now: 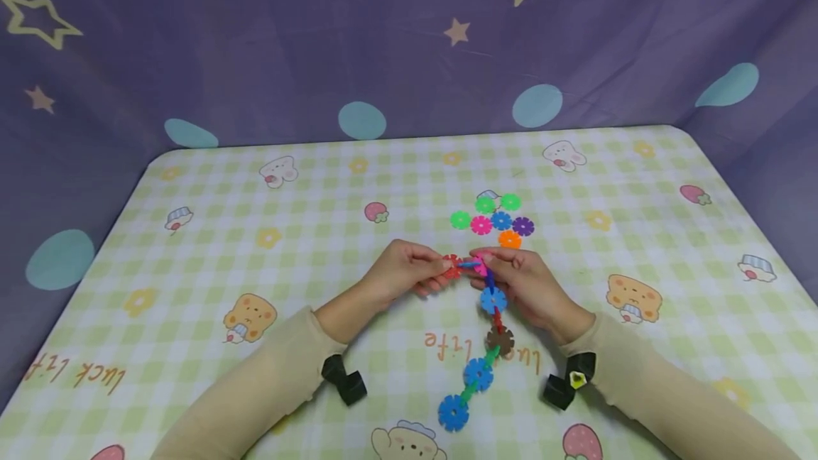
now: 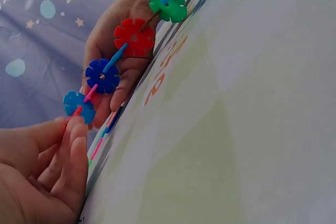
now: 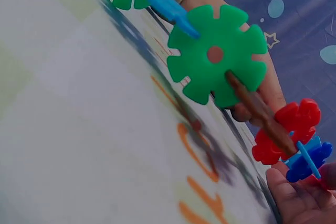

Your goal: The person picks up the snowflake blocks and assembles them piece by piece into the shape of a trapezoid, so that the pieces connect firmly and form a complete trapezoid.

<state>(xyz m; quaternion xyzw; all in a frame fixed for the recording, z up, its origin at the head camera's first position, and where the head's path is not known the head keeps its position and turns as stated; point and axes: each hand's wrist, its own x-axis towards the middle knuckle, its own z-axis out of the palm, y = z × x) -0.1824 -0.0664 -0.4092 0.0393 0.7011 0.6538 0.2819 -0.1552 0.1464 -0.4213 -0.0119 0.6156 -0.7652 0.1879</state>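
A chain of notched plastic interlocking discs, joined slot to slot, runs between and below the hands. My left hand (image 1: 409, 268) pinches the red disc (image 1: 453, 266) at the chain's end between thumb and fingers. Beside it a light blue disc (image 2: 79, 106) links to the pink disc (image 1: 479, 266), which my right hand (image 1: 520, 282) holds under its thumb. From there a dark blue disc (image 2: 103, 76), more blue ones, a brown disc (image 1: 500, 341) and green discs (image 3: 216, 55) trail toward my body, ending in a blue disc (image 1: 454, 413).
Loose discs lie just beyond my hands: several green ones (image 1: 510, 201), a pink one (image 1: 481, 225), a blue one (image 1: 501, 220), a purple one (image 1: 523, 226) and an orange one (image 1: 510, 239). A checked cloth (image 1: 211, 261) covers the table; a purple curtain (image 1: 409, 41) hangs behind.
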